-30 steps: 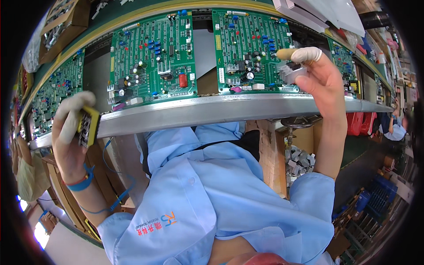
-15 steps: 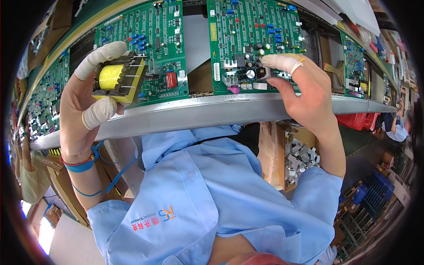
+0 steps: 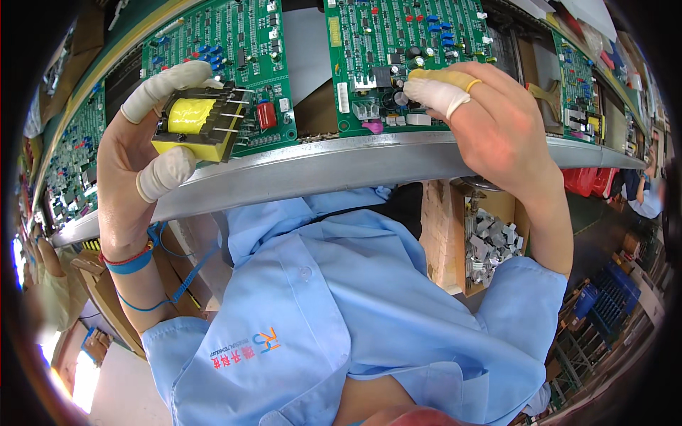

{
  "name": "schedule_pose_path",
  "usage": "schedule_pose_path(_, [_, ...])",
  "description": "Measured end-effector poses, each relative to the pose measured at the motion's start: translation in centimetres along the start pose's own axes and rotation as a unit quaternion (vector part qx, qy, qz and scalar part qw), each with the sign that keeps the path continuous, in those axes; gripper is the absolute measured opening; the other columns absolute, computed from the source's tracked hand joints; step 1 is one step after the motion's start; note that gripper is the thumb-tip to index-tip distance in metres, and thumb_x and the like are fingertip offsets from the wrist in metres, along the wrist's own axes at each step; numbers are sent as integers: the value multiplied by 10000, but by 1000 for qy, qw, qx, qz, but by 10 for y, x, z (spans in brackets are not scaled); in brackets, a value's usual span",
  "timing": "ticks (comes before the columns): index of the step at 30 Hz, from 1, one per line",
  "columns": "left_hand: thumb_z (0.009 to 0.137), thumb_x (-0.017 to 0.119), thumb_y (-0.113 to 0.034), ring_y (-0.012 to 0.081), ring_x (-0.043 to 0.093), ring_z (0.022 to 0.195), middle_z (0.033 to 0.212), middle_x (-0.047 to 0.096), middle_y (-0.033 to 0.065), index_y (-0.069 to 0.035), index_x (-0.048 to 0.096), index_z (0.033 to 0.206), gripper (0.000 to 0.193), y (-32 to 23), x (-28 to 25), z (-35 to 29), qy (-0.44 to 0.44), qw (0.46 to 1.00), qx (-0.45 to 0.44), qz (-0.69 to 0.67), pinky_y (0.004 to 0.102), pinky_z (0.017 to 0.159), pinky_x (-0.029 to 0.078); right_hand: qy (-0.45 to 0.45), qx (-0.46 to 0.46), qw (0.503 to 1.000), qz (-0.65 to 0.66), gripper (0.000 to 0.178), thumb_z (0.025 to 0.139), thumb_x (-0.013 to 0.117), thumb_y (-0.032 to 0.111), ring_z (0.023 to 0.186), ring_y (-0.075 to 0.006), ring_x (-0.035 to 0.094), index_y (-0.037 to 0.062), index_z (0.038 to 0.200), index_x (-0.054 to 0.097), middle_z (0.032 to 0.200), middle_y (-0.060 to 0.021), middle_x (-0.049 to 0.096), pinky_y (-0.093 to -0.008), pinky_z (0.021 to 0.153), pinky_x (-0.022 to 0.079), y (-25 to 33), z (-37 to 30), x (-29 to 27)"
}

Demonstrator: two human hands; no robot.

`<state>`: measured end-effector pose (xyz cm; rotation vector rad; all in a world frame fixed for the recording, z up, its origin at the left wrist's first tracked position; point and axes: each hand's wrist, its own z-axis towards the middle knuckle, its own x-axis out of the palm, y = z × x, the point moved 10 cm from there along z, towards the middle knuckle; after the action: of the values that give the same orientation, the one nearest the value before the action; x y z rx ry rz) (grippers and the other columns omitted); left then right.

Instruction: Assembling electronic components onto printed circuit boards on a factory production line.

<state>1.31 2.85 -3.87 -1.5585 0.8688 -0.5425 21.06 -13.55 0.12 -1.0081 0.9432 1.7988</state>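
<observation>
My left hand (image 3: 126,160), with finger cots on thumb and forefinger, grips a transformer (image 3: 190,116) with a yellow winding, a black frame and metal pins pointing right. It is tilted above the front edge of a green circuit board (image 3: 267,67) bearing a red block capacitor (image 3: 266,116). My right hand (image 3: 501,128) reaches over a second green circuit board (image 3: 352,60). Its covered fingers lie close together, curled over parts near the board's front edge, beside black round capacitors. The thumb and whatever sits under the fingertips are hidden.
A grey metal rail (image 3: 298,157) runs along the front of the boards. Further boards stand at the far left and at the right (image 3: 579,85). Below the rail, a box (image 3: 490,248) holds silvery metal pieces. A blue coiled cord (image 3: 188,284) hangs from my left wristband.
My right hand has turned over, its thumb dropping out of sight as more fingers cover the parts. The left hand has tilted the transformer, its pins swinging further to the right.
</observation>
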Motion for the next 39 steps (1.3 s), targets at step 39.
schedule_pose_path(39, [750, 838, -268, 234, 557, 1216, 1319, 566, 155, 46, 512, 1329, 735, -65, 110, 57, 112, 986, 100, 64, 367, 1065, 422, -100, 5, 992, -81, 382, 662, 660, 48, 986, -290, 613, 70, 1034, 744, 1119, -130, 662, -405, 866, 483, 20, -45, -48])
